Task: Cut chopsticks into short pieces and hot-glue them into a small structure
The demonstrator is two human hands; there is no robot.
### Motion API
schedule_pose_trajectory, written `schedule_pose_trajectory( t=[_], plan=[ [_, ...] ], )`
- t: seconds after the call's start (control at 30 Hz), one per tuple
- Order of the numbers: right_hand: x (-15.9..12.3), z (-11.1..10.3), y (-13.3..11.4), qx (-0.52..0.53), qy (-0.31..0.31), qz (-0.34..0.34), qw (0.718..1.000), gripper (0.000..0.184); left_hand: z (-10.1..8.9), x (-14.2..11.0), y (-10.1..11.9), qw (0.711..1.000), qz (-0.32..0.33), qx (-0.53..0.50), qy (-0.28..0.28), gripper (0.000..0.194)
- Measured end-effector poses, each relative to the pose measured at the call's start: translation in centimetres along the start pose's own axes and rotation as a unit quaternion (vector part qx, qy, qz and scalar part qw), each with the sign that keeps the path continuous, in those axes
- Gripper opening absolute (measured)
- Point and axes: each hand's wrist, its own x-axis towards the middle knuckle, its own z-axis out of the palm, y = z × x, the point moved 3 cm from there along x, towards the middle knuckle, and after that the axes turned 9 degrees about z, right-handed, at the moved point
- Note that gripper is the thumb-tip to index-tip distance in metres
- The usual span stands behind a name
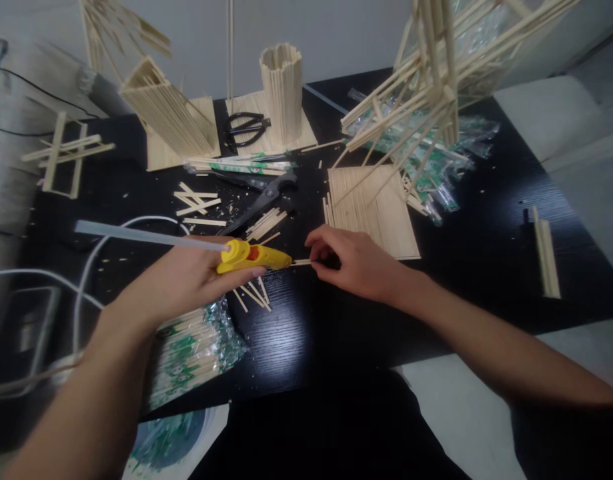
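Note:
My left hand (199, 270) is closed around a yellow hot glue gun (266, 257), from whose back a long translucent glue stick (151, 235) sticks out to the left. The gun's nozzle points right and meets the end of a short wooden stick (301, 262). That stick is pinched between the thumb and fingers of my right hand (349, 261), low over the black table. Just behind my right hand lies a flat panel of glued sticks (376, 207). Short cut sticks (256, 293) lie in front of the glue gun.
Black cutters (263, 197) and loose stick pieces (196, 200) lie beyond my left hand. Behind stand a round stick tower (282, 93), a leaning box (166, 110) and pliers (246, 127). A tall stick frame (436, 87) rises right. Wrapped sticks (196, 353) lie near; a white cord (81, 287) loops left.

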Motion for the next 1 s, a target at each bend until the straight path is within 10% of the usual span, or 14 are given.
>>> schedule_pose_trajectory(
  t=[1.0],
  plan=[
    [0.03,0.10,0.02,-0.001,-0.003,0.003,1.000,0.027,-0.03,0.47,0.71,0.999,0.033,-0.030,0.012,0.029]
  ],
)
